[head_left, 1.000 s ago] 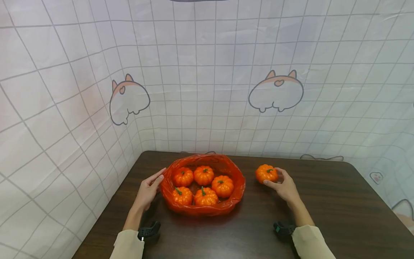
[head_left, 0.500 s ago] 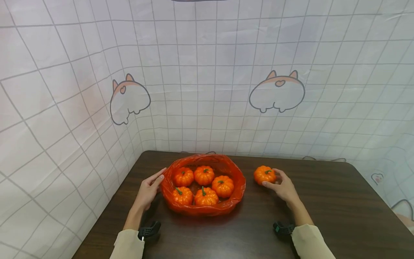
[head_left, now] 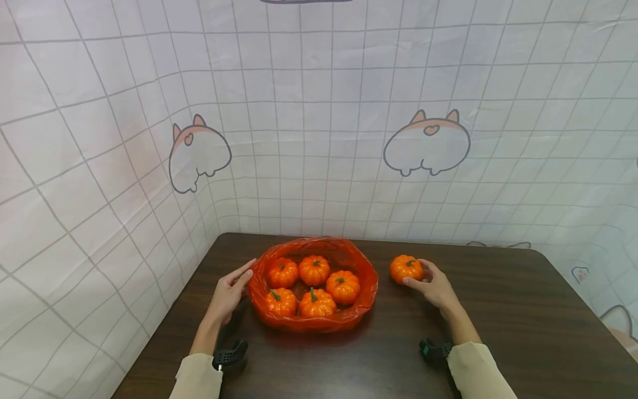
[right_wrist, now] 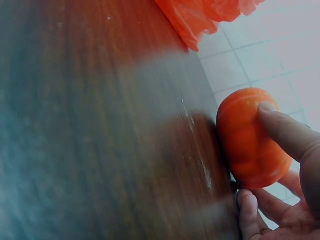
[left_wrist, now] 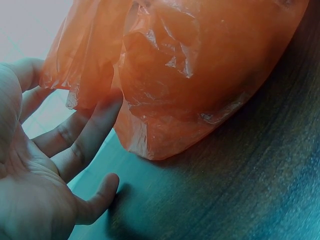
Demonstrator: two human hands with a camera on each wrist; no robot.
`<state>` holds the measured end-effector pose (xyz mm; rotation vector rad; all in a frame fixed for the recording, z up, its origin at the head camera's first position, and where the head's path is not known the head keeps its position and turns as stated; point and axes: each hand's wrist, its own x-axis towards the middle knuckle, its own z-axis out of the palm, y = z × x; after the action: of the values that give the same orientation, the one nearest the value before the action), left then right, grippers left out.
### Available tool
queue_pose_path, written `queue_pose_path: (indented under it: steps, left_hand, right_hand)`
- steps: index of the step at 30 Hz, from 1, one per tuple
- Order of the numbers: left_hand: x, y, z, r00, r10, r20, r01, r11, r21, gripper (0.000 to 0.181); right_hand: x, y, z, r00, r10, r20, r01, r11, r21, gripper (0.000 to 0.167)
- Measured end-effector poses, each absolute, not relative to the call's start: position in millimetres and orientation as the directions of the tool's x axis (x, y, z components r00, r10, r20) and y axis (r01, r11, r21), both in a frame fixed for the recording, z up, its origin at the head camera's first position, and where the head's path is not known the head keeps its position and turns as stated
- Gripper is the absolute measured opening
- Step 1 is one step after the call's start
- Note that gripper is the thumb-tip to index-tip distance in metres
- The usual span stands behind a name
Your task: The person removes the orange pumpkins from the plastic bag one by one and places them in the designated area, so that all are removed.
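Note:
A red plastic bag [head_left: 319, 324] with its mouth spread wide stands on the table, several small orange pumpkins [head_left: 317, 303] inside it. At its left rim, my left hand [head_left: 226, 296] holds the thin plastic between thumb and fingers; the left wrist view shows fingers of this hand [left_wrist: 45, 165] against the bag's side [left_wrist: 170, 90], with the little finger apart from it. To the right of the bag, my right hand [head_left: 441, 291] grips a single pumpkin [head_left: 406, 269] from its right side. In the right wrist view the thumb lies on this pumpkin [right_wrist: 250, 140], which is at table level.
The dark wooden table [head_left: 498, 310] extends to the right and in front of the bag. A white gridded cloth [head_left: 309, 138] with cartoon drawings hangs behind and to the left. Black devices [head_left: 231, 353] are strapped on both wrists.
My right hand and the pumpkin it grips have shifted slightly left, nearer the bag. The left hand and the bag have stayed in place.

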<state>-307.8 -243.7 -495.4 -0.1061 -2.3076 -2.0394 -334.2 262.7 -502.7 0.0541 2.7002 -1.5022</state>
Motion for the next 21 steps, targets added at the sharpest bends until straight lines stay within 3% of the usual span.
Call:
queue_pose_path:
  steps: [21]
  left_hand:
    - [-307.6, -243.4, -494.9, -0.996, 0.022, 0.088, 0.09, 0.125, 0.988, 0.046]
  right_hand:
    - [-348.7, 261.8, -499.7, -0.997, -0.021, -0.079, 0.056, 0.529, -0.847, 0.092]
